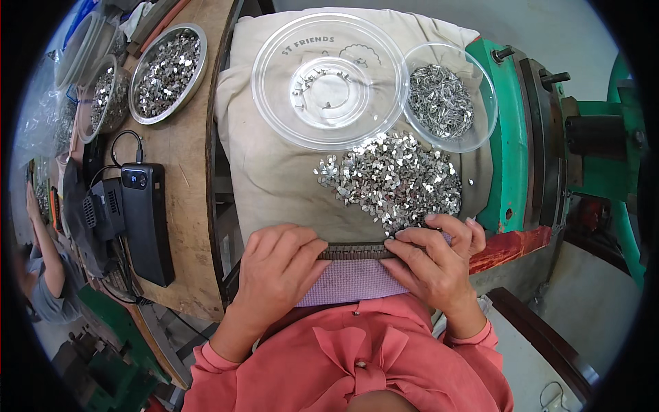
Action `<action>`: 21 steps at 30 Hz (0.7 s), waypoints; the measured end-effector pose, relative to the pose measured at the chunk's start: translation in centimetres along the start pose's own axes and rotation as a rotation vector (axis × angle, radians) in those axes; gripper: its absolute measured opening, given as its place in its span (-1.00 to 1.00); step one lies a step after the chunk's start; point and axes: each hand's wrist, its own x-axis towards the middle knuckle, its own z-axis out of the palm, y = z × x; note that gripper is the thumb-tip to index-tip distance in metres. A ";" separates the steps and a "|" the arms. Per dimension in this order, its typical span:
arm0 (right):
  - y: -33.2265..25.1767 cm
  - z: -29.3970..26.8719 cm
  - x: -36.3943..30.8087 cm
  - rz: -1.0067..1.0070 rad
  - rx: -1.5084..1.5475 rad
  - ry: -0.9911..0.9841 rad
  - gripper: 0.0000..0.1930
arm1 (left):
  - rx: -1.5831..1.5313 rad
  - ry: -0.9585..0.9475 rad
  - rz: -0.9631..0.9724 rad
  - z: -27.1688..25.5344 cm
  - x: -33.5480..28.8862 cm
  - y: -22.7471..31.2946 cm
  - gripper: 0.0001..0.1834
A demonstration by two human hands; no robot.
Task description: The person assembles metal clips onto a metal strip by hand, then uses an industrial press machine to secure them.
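A dark, narrow metal strip [355,253] with a row of notches along it lies crosswise in front of me, above a purple checked cloth [340,284]. Around its left end, the fingers of my left hand [280,271] are closed. My right hand [437,266] pinches about the right end, index finger above and thumb below; a small shiny bit shows by that fingertip. Just beyond lies a heap of small flat silver metal pieces [405,182], its near edge by my right fingers. What sits in the notches is too small to make out.
On the beige cloth [257,172] stand a large clear lid [271,113] holding a few small pins and a clear bowl [489,103] of metal pins. Green machinery [504,151] borders the right. The wooden bench [195,206] at left bears a steel bowl [199,69] and a black power bank [147,226]. Another person [55,281] is far left.
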 end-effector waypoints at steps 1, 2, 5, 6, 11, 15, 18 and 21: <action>0.1 -0.1 0.1 0.001 -0.002 0.001 -0.75 | -0.038 -0.006 -0.034 0.1 0.0 -0.2 -0.62; 0.2 -0.5 0.2 0.014 0.027 -0.003 -0.74 | -0.079 -0.013 -0.068 0.1 -0.1 -0.2 -0.62; 0.5 -0.9 -0.1 0.048 0.073 0.007 -0.73 | -0.100 0.003 -0.076 0.0 -0.1 -0.3 -0.63; 0.5 -0.9 -0.2 0.066 0.093 0.024 -0.73 | -0.103 0.003 -0.074 0.0 0.0 -0.2 -0.63; 0.3 -0.7 -0.2 0.061 0.088 0.026 -0.76 | -0.173 0.033 -0.057 0.5 0.4 0.4 -0.64; 0.3 -0.5 -0.1 0.057 0.083 0.008 -0.80 | -0.189 0.053 -0.049 1.4 0.9 0.9 -0.67; 0.3 -0.2 -0.2 0.029 0.056 0.019 -0.83 | -0.197 0.057 -0.049 1.8 1.3 1.1 -0.70; 0.0 0.0 0.0 -0.006 0.004 -0.021 -0.83 | -0.205 0.057 -0.038 1.9 1.5 1.2 -0.72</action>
